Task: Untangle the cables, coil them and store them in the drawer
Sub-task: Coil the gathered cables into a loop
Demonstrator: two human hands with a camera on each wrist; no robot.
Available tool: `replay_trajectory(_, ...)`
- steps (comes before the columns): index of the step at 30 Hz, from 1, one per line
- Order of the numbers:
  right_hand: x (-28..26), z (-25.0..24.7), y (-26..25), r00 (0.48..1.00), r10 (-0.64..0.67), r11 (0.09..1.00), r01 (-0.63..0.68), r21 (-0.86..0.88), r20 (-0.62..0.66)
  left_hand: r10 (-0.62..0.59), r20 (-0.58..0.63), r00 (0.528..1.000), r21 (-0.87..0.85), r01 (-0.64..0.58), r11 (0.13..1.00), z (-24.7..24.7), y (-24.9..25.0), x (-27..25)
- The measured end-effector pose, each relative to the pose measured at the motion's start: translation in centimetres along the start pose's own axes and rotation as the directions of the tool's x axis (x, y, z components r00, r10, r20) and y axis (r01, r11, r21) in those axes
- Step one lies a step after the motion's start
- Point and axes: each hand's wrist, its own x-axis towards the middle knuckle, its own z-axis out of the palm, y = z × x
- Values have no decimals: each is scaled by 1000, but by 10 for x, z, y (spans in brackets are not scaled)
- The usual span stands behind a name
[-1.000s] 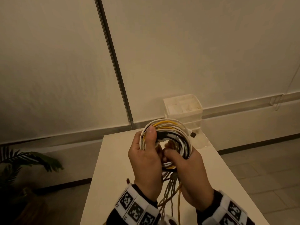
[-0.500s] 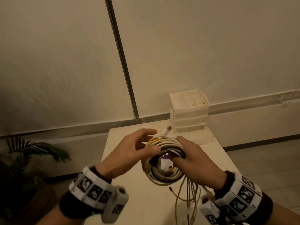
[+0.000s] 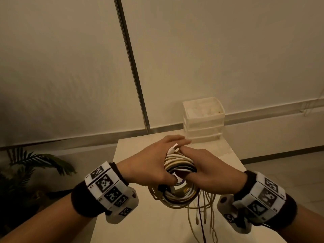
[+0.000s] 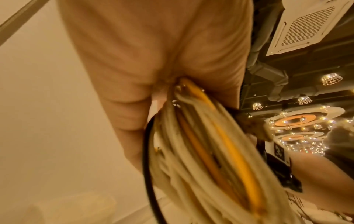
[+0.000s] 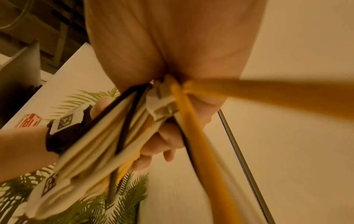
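White tabletop (image 3: 140, 221) under my hands, wall behind. Left hand (image 3: 149, 165) fingers curled round coil (image 3: 178, 165), thumb hooked through its centre. Right hand (image 3: 208, 172) grips opposite side, likely to stop loops springing apart. Coil held above tabletop, just short of drawer unit (image 3: 204, 120). Loose ends (image 3: 201, 218) dangle below coil, not yet wound in. Plant (image 3: 31, 165) left of tabletop.

one cable coil (image 3: 179, 179), one drawer unit (image 3: 204, 120), two hands
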Motion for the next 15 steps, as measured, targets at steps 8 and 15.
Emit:
replay_trajectory(8, -1, -6, -5, 982, 133, 984, -115, 135, -135, -166, 94, 982, -363, 189, 912, 2, -2, 3)
replay_trajectory(15, 3, 3, 4, 973, 230, 973, -230, -16, -24, -336, 147, 930, -257, 364, 895, 15, -8, 11)
